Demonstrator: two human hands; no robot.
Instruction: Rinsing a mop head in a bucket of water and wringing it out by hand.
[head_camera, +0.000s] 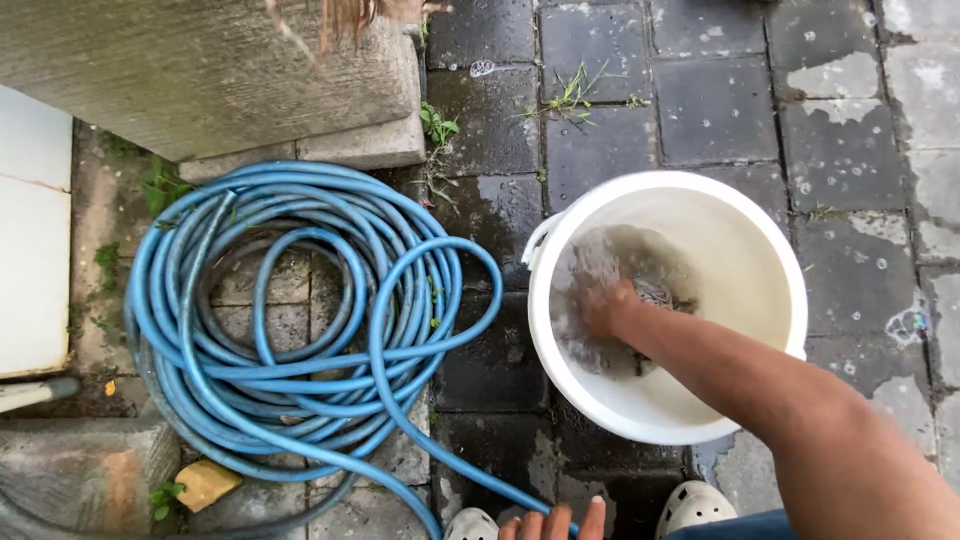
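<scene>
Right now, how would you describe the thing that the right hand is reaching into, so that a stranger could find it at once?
Start from the wet dark paving. To the right of the coiled blue hose stands a round white bucket with cloudy water in it. The right hand is plunged into that water, and it is the only white, round container on the ground.

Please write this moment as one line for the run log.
right hand: in murky water of white bucket, on a grey cloth | left hand: on blue hose | ground: wet pavers
</scene>
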